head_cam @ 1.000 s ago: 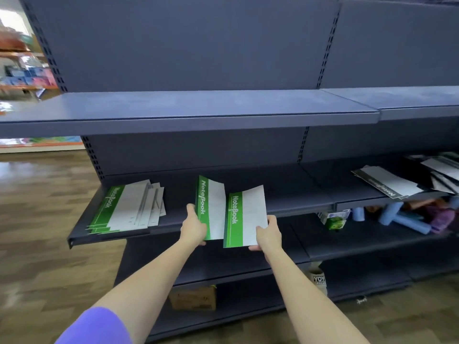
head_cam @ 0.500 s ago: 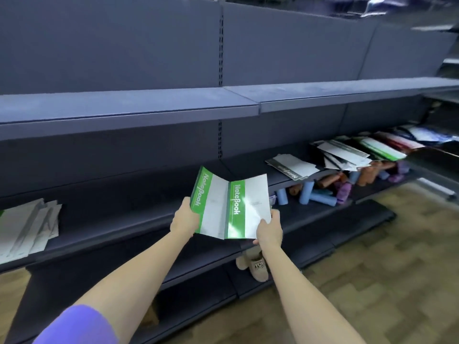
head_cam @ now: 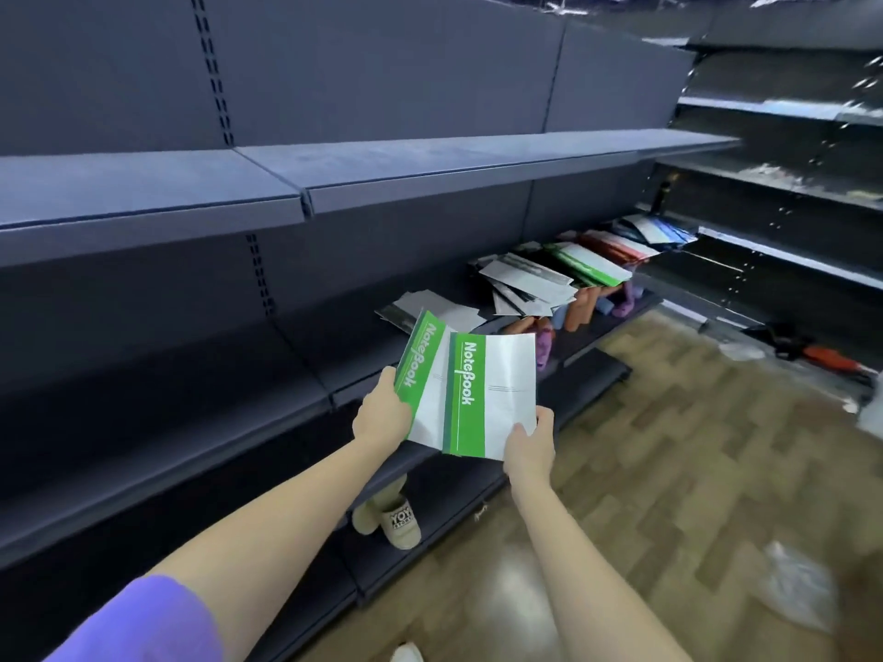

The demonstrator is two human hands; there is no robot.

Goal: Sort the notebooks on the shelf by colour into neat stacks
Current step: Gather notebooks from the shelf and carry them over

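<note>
Each hand holds a green-and-white notebook in front of the dark shelf [head_cam: 200, 451]. My left hand [head_cam: 382, 413] grips the left notebook [head_cam: 423, 370] by its green spine edge. My right hand [head_cam: 530, 437] pinches the lower right corner of the right notebook [head_cam: 492, 394], which overlaps the left one. Further right on the same shelf lie a small pile with a dark-edged notebook [head_cam: 435, 310], a messy white heap [head_cam: 530, 284], a green stack [head_cam: 587, 265], a red stack [head_cam: 616, 248] and a blue stack [head_cam: 659, 231].
Coloured bottles [head_cam: 578, 312] lie on the lower shelf under the piles. A beige slipper [head_cam: 396, 518] sits on the bottom shelf. Another shelving unit [head_cam: 788, 193] stands at the right. Wooden floor [head_cam: 669, 470] stretches right, with plastic wrap [head_cam: 802, 594] and an orange tool [head_cam: 826, 358].
The view has swung right along the shelf; the left green stack has left the frame and the coloured stacks at the right have come closer. Both hands still hold the two green notebooks.
</note>
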